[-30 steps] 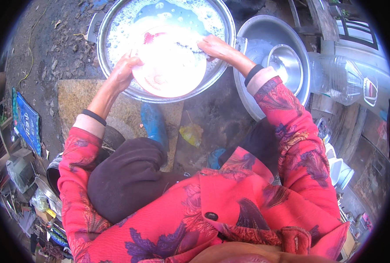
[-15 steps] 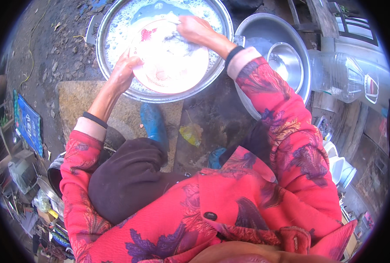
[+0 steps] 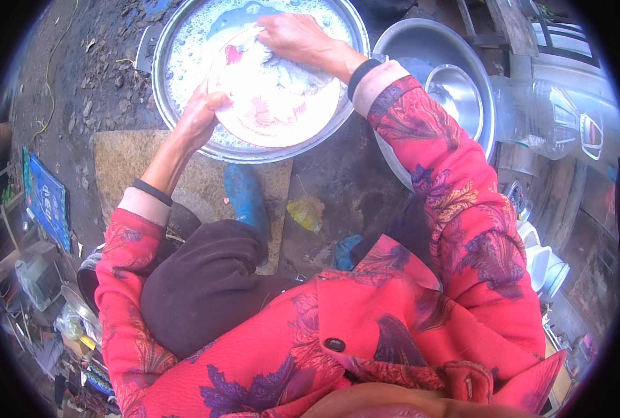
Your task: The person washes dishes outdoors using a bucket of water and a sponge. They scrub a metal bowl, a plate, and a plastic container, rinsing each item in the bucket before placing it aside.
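Far out to the left of your left hand, and nearer to you, a blue board [image 3: 47, 198] leans among clutter. Closer in, the metal handle [image 3: 144, 49] of a big round pot [image 3: 161, 97] sticks out beyond your left hand, on its outer side. Your left hand [image 3: 202, 115] is partly closed, with the thumb over the near-left edge of a white plate [image 3: 275, 132] with red patterning; the fingers on the far side are mostly hidden. The plate lies between your two hands, tilted over the pot, whose sudsy water [image 3: 188, 59] shows beyond your left hand. Below that hand, toward you, are a stone slab [image 3: 125, 164] and a blue boot [image 3: 246, 191].

Your right hand [image 3: 296, 38] reaches across the plate's far side, its fingers bent and nearly closed on a pale, crumpled wad [image 3: 282, 73] against the plate; glare hides what the wad is made of. Well below this hand, toward you, a yellowish leaf [image 3: 306, 212] lies on the dark ground.

To the right of your right hand, just beside the pot, stands a wide grey basin [image 3: 489, 132] with a shiny metal bowl [image 3: 456, 101] inside it. Farther right from that hand, beyond the basin, you have a clear plastic jug [image 3: 536, 122] lying on its side.
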{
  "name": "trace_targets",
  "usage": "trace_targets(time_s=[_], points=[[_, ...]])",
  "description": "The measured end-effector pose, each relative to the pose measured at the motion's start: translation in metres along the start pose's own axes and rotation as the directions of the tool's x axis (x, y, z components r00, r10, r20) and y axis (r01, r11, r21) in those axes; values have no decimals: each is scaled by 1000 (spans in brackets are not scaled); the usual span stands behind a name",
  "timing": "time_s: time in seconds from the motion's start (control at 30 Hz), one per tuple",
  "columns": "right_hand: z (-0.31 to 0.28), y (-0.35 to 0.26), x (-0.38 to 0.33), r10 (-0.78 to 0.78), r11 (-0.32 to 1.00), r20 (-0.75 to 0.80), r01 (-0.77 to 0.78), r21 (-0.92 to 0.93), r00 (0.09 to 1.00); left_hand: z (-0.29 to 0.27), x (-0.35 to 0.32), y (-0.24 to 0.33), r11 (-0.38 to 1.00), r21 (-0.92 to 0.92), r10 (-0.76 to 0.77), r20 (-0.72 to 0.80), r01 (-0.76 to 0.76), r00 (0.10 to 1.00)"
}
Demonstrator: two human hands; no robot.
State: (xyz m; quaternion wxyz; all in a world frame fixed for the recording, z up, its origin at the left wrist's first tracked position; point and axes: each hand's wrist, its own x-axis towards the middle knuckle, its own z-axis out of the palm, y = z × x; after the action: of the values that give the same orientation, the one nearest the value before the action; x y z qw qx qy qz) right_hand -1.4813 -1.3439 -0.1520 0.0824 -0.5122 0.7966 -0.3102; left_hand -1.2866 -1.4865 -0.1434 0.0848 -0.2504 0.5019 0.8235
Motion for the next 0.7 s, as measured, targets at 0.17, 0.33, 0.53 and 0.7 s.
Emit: trace_targets(time_s=[0.17,0.33,0.53,0.7], points=[[-5,13,-54,391,909,57,-395,129,919,-2,-2,-3,996,-2,84,-29,-84,996],[-8,16,-68,523,829,200,-549,108,828,-6,-2,-10,996,-43,77,-76,-80,994],[-17,-13,-81,-31,985,-187,-2,-172,982,-1,-3,-1,992,-91,75,-93,-83,993],[5,-27,-44,184,975,-173,-202,-92,968,18,-6,-7,999,-42,-2,-51,0,999]])
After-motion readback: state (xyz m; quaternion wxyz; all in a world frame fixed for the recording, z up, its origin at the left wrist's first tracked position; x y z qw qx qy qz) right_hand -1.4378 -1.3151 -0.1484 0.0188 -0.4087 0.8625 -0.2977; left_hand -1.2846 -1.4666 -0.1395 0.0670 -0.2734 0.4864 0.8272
